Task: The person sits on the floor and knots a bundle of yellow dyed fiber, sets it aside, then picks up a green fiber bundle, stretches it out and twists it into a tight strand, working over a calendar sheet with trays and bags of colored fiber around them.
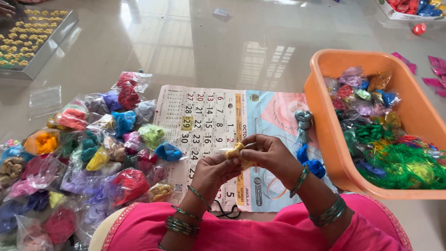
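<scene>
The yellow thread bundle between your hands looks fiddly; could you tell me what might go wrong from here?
The yellow thread bundle is pinched only at the fingertips of the left hand and right hand, so it could slip or unravel onto the calendar sheet. Loose blue skeins lie right beside the right wrist and might be swept or tangled. The heap of bagged threads crowds the left elbow, so bags could be nudged away.

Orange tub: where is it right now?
In the head view the orange tub sits on the floor at the person's right, beside the calendar sheet, near the right hand, and holds loose coloured thread bundles.
</scene>
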